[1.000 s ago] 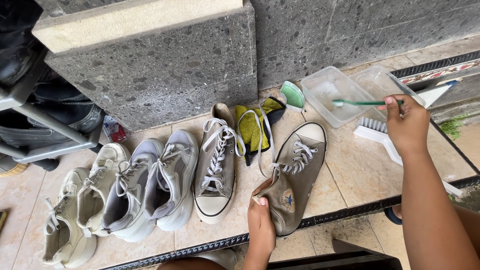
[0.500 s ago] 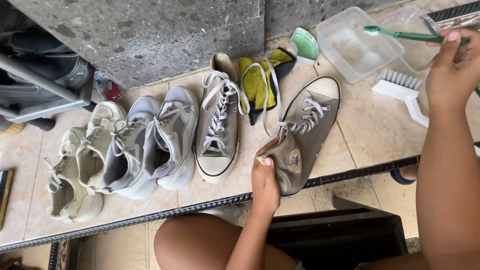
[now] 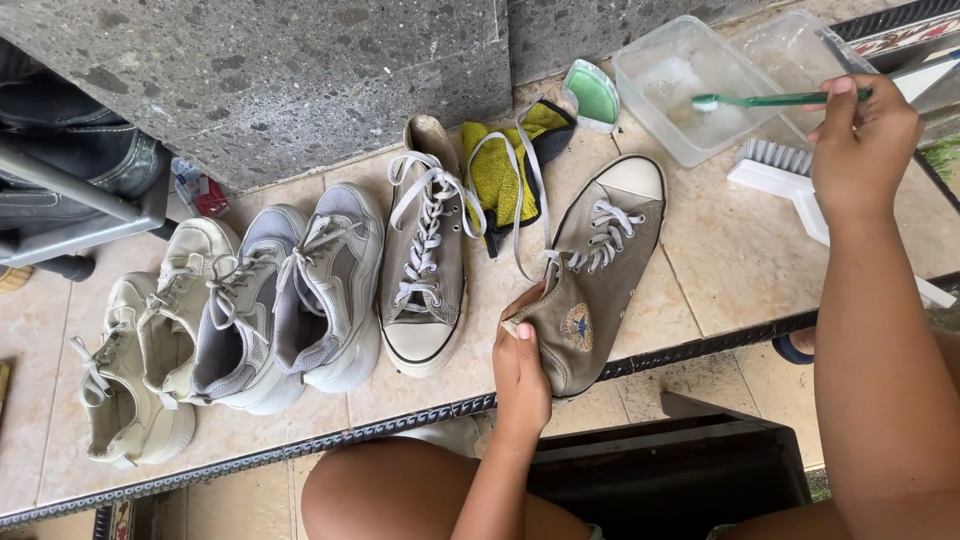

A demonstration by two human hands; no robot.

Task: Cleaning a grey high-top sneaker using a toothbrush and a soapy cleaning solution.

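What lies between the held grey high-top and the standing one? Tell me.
In the head view, between the held high-top and the standing high-top: loose white laces, a yellow-green cloth, bare tile.

1. There is one view only, from a camera worn on the person's head, so no part of the scene is shared with a second view.
2. It looks steeply down onto the tiled floor [image 3: 740, 250], with a grey stone wall [image 3: 300, 80] along the top edge.
3. It sits close: the person's bare knee [image 3: 400, 490] fills the bottom edge and the right forearm [image 3: 880, 380] runs up the right side.
4. The frame spans from pale sneakers [image 3: 130, 370] at the left to a clear tub [image 3: 690, 90] at the upper right.
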